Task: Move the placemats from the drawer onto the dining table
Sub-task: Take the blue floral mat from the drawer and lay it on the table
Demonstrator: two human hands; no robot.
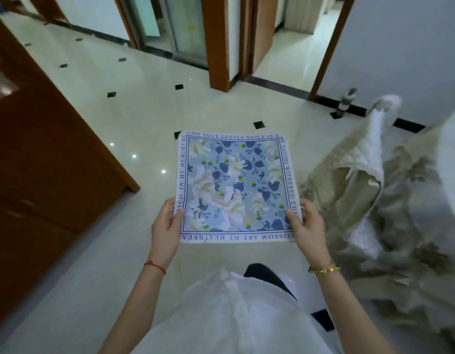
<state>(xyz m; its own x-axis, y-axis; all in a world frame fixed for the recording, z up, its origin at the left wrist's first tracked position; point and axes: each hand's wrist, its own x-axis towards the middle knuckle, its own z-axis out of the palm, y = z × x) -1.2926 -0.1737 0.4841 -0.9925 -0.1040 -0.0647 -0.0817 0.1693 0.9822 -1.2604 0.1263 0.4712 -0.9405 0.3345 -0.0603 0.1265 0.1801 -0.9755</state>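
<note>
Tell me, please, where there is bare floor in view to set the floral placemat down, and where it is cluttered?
Bare cream tile floor runs between the brown wooden cabinet on the left and the wood-framed doorways ahead, under the square blue floral placemat held by the left hand and right hand. The right is crowded: beige draped cloth.

placemat (235, 187): blue flowers, cream leaves, small yellow dots, white edge with dark letters
floor (149, 103): shiny cream tiles with little black squares
cabinet (42, 154): brown wood
left wrist string (155, 267): red
right wrist bracelet (323, 269): gold
</note>
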